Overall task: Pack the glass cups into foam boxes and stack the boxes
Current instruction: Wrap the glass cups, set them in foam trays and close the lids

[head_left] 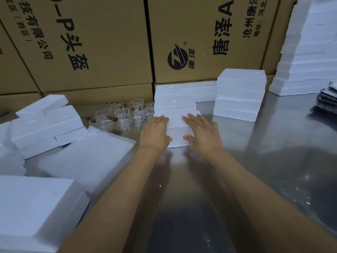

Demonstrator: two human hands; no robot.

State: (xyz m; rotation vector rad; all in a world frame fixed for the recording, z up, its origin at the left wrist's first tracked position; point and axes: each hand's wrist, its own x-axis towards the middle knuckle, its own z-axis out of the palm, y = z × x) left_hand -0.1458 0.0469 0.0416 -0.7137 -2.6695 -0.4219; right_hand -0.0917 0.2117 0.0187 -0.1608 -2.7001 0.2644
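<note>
Both hands on a closed foam box (177, 133) at mid-table. Left hand (155, 132) flat against its left side, fingers straight along the top edge, thumb tucked low on the near face. Right hand (201, 131) mirroring that on the right side, fingers spread over the top, thumb on the front. Pressing or steadying, by the look of it, not pinching. Box resting on the steel table (237, 161), touching the short stack of foam boxes (175, 99) just behind it. Whether a cup sits inside: cannot tell, lid shut.

Progress, judged from the layout: a fair way in, nowhere near done. Second stack of boxes (239, 94) to the right, a tall foam tower (306, 57) in the far right corner. Still unpacked: a cluster of glass cups (125, 114) with brown handles, just left of the stack, near the left hand. Loose foam pieces (45, 123) piled on the left, more foam (32, 210) at the near left edge, seemingly waiting to be filled. Cardboard cartons (109, 42) walling the back.

Likely next: lifting this box onto a stack, then back to the cups.
</note>
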